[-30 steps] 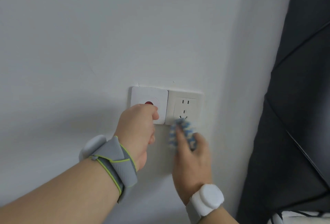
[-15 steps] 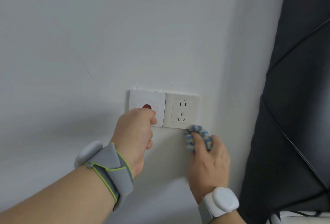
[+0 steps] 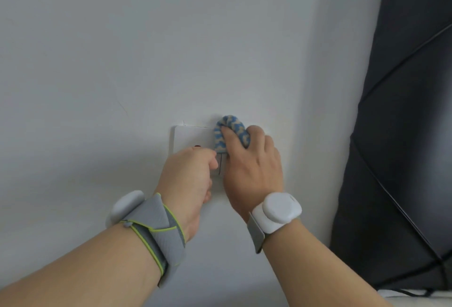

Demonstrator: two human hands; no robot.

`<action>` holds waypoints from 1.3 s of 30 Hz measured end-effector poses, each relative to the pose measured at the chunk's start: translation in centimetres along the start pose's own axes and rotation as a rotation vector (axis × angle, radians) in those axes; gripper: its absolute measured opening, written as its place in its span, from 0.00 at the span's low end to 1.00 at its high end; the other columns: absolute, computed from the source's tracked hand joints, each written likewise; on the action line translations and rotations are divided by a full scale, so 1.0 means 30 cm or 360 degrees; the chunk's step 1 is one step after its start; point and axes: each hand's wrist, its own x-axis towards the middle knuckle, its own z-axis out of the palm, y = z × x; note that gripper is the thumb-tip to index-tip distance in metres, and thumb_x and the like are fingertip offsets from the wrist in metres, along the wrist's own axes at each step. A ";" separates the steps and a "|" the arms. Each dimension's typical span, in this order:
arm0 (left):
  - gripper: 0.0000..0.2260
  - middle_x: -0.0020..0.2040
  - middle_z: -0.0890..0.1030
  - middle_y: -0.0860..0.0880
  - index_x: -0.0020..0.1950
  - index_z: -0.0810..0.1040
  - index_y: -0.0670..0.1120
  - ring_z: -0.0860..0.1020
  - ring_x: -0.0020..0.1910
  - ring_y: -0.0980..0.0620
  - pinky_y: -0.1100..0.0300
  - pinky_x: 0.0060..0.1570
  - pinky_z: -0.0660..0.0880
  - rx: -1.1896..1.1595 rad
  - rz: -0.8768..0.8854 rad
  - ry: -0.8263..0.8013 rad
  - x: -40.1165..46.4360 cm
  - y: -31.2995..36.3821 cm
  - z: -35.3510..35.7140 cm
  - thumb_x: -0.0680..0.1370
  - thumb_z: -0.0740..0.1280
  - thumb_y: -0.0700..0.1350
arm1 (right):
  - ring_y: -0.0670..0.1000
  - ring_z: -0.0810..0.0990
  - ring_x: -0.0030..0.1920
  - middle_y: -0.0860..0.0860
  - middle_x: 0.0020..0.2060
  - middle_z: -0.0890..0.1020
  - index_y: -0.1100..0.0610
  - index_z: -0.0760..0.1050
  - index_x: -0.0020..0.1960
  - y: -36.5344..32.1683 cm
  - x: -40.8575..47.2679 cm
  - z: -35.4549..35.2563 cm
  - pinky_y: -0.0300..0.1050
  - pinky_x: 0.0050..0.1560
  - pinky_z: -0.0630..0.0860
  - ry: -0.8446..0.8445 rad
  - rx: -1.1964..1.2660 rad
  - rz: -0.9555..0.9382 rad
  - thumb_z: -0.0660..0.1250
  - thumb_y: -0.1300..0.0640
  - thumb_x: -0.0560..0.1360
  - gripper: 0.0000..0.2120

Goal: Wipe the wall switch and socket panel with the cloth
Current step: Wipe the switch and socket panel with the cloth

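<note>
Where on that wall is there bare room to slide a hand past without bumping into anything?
Free: the wide bare wall above and left of the switch, and the strip between the right hand and the dark curtain. Crowded: the panel itself, where the left hand rests on the switch and the right hand presses the cloth over the socket.

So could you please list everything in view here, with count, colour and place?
wall: one, white, fills most of the view.
switch: one, white with a red dot, on the wall, lower part hidden by the left hand.
socket: hidden behind the right hand and cloth.
cloth: one, blue and cream, pressed at the panel's top edge.
curtain: one, dark, far right.
wrist straps: two, grey, each with a white device, one per wrist.
left hand: fist resting on the switch.
right hand: grip closed on the cloth.
</note>
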 end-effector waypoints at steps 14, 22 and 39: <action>0.05 0.39 0.67 0.44 0.44 0.75 0.44 0.60 0.25 0.50 0.59 0.27 0.57 0.0035 -0.0015 0.0019 0.005 -0.011 -0.012 0.70 0.63 0.37 | 0.61 0.73 0.37 0.60 0.45 0.75 0.55 0.79 0.54 0.018 0.031 -0.034 0.51 0.34 0.72 -0.0048 -0.0031 0.0004 0.60 0.56 0.71 0.15; 0.08 0.38 0.68 0.44 0.48 0.78 0.41 0.61 0.25 0.49 0.59 0.28 0.59 0.0046 -0.0096 0.0066 0.018 -0.016 -0.045 0.70 0.64 0.40 | 0.64 0.74 0.45 0.62 0.52 0.72 0.59 0.76 0.57 0.172 0.004 -0.060 0.53 0.40 0.74 0.0127 -0.0043 0.0722 0.59 0.57 0.76 0.13; 0.10 0.36 0.66 0.45 0.50 0.76 0.42 0.60 0.27 0.49 0.57 0.29 0.59 0.0062 -0.0114 0.0012 0.009 -0.030 -0.013 0.69 0.64 0.39 | 0.59 0.76 0.53 0.58 0.61 0.70 0.52 0.74 0.69 0.127 -0.096 -0.024 0.41 0.50 0.66 0.0141 0.0406 0.0750 0.62 0.58 0.77 0.20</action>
